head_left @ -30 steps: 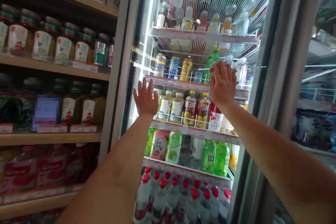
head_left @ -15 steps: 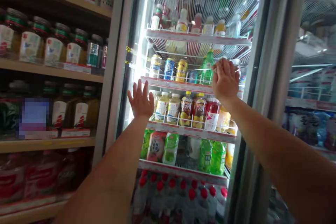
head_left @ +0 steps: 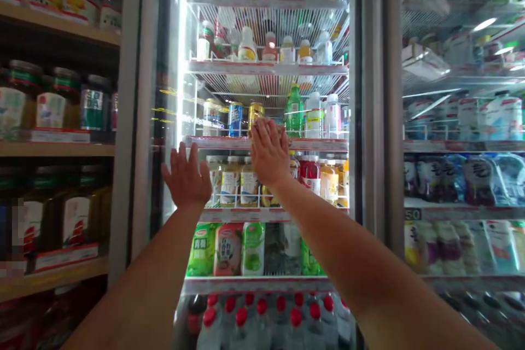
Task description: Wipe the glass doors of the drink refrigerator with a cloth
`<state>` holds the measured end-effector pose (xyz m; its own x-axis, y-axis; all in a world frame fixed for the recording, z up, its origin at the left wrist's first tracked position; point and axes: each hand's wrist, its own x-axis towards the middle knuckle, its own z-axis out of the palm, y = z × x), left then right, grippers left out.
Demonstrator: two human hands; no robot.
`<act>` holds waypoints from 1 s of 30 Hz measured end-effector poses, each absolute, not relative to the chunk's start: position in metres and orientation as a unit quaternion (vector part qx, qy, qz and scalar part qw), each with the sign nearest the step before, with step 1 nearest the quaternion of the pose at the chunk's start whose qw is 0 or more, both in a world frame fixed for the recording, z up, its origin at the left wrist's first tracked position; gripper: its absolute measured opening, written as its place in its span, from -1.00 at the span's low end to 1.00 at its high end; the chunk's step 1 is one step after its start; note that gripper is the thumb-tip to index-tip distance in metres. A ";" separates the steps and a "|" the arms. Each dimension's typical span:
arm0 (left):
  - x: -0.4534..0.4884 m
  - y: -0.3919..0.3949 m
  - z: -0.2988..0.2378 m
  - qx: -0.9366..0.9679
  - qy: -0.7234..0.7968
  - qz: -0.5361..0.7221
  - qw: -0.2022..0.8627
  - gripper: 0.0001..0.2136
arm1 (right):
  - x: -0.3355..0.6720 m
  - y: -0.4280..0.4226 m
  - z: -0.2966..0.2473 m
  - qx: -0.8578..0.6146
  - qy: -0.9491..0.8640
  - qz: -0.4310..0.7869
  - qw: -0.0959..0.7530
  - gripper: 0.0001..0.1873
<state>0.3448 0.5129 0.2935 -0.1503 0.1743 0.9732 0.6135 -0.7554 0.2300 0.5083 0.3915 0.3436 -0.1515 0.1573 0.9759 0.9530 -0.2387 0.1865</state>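
Hands 2 | left hand [head_left: 186, 178], right hand [head_left: 268, 153] spread flat on fridge door [head_left: 166, 38] | cans [head_left: 235, 118] 3

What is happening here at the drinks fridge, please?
A person holds both hands up to the fridge's glass door. The left hand and the right hand are open and flat, palms toward the glass, holding nothing. Behind it, shelves carry cans, juice bottles and red-capped bottles.

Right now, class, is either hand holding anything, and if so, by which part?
Nothing is held. The left hand and the right hand are both open, fingers stretched upward, palms toward the cooler's glass door.
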 end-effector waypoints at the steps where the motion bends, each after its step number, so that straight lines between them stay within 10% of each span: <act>1: 0.345 0.511 0.294 -0.634 -0.315 -0.689 0.159 -0.45 | 0.506 0.392 0.339 -0.552 -0.519 -0.562 0.333 -0.41; 9: 0.346 0.509 0.295 -0.628 -0.302 -0.699 0.163 -0.46 | 0.546 0.348 0.343 -0.488 -0.616 -0.603 0.135 -0.45; 18: 0.347 0.512 0.295 -0.617 -0.288 -0.714 0.164 -0.45 | 0.631 0.277 0.395 -0.616 -0.382 -0.604 0.332 -0.44; 30: 0.346 0.518 0.291 -0.618 -0.282 -0.714 0.168 -0.46 | 0.609 0.304 0.399 -0.629 -0.330 -0.594 0.377 -0.40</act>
<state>0.3461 0.5184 0.2911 -0.1786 0.1095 0.9778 0.5891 -0.7841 0.1954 0.6090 0.3037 0.3985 0.0760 -0.0327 0.9966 0.8634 -0.4977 -0.0822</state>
